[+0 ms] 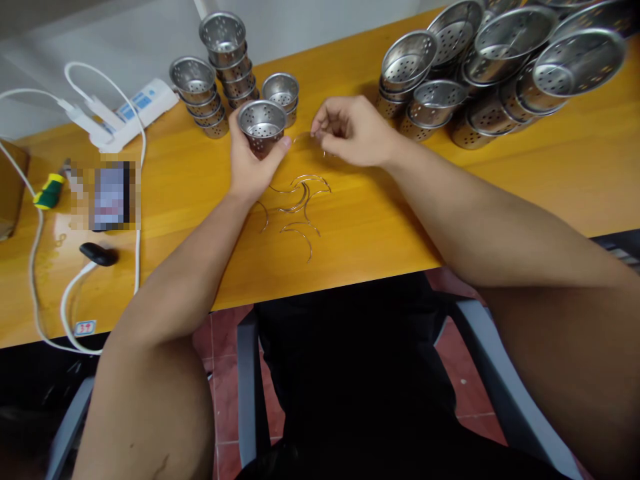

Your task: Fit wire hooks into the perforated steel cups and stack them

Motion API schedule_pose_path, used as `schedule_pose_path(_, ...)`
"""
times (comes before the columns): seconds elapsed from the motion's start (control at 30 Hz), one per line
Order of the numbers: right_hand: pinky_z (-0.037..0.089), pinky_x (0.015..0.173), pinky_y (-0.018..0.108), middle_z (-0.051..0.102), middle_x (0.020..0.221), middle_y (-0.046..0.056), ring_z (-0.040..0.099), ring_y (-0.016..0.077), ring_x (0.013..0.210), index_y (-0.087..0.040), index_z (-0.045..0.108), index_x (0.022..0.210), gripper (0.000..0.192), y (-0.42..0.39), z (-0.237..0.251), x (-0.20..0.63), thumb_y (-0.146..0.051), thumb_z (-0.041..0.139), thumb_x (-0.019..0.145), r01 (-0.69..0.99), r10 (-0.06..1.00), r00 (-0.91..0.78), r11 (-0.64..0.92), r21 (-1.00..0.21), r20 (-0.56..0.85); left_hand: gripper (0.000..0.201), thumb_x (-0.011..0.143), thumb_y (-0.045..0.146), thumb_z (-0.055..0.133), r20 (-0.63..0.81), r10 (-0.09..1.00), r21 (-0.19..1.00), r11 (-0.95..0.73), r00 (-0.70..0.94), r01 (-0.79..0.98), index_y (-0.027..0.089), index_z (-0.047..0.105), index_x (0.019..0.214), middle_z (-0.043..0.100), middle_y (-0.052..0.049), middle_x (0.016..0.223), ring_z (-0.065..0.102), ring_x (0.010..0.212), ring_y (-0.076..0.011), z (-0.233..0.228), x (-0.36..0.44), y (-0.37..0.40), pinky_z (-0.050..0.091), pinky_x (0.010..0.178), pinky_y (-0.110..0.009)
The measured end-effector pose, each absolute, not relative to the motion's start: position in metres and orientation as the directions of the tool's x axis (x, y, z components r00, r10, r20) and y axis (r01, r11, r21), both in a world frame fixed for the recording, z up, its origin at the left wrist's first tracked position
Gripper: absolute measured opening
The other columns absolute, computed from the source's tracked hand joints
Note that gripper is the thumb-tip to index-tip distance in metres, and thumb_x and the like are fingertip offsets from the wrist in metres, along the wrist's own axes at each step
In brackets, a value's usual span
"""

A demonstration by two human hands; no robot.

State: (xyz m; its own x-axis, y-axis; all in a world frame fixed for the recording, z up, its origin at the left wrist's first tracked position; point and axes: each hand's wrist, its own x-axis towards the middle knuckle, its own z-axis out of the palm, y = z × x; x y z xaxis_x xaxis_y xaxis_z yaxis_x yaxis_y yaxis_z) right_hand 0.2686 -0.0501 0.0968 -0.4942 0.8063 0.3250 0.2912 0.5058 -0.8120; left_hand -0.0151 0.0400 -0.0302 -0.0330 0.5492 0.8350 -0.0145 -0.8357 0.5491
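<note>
My left hand (251,163) is wrapped round a perforated metal cup (263,127), its open rim facing up. To the right of it, my right hand (353,132) pinches a thin curved wire (303,137) between thumb and fingers. The wire's near end points toward the cup, and the two look apart. Below both hands, several loose curved wires (303,200) lie spread on the yellow table (370,227). Just behind the held cup stands a short stack of perforated cups (281,90).
Taller stacks of cups (223,40) rise at the back left, and many more cups (425,100) crowd the back right. A white power strip (137,110) with cables, a screwdriver (49,192), a blurred-out phone (111,197) and a black plug-like object (99,253) lie on the left.
</note>
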Motion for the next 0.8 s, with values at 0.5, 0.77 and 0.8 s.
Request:
schedule_pose_path(0.5, 0.051, 0.065, 0.039, 0.068, 0.091, -0.008, 0.061, 0.0172, 0.065, -0.033, 0.053, 0.116, 0.072, -0.038, 0.087, 0.263, -0.089, 0.089, 0.087, 0.203, 0.901, -0.287, 0.388, -0.899, 0.324, 0.116, 0.048, 0.081, 0.127, 0.660, 0.751, 0.751, -0.661, 0.022, -0.004, 0.049, 0.069, 0.143, 0.079, -0.006, 0.147, 0.078, 0.139, -0.0469, -0.014, -0.012, 0.026, 0.066, 0.124, -0.069)
schedule_pose_path(0.77, 0.044, 0.075, 0.036, 0.064, 0.083, -0.006, 0.057, 0.0190, 0.076, -0.030, 0.062, 0.108, 0.023, -0.041, 0.087, 0.264, -0.044, 0.081, 0.112, 0.238, 0.883, -0.252, 0.453, -0.859, 0.396, 0.106, 0.060, 0.074, 0.123, 0.646, 0.758, 0.761, -0.649, 0.089, 0.008, 0.048, 0.067, 0.146, 0.076, -0.008, 0.154, 0.070, 0.154, -0.0481, 0.002, -0.008, 0.009, 0.055, 0.140, -0.070)
schedule_pose_path(0.8, 0.043, 0.076, 0.036, 0.063, 0.082, -0.006, 0.057, 0.0196, 0.076, -0.030, 0.062, 0.106, 0.020, -0.040, 0.086, 0.264, -0.038, 0.080, 0.112, 0.238, 0.879, -0.248, 0.463, -0.854, 0.408, 0.108, 0.059, 0.075, 0.124, 0.651, 0.754, 0.757, -0.654, 0.095, 0.002, 0.048, 0.067, 0.147, 0.076, -0.008, 0.154, 0.070, 0.155, -0.0485, 0.000, -0.009, 0.010, 0.055, 0.141, -0.071)
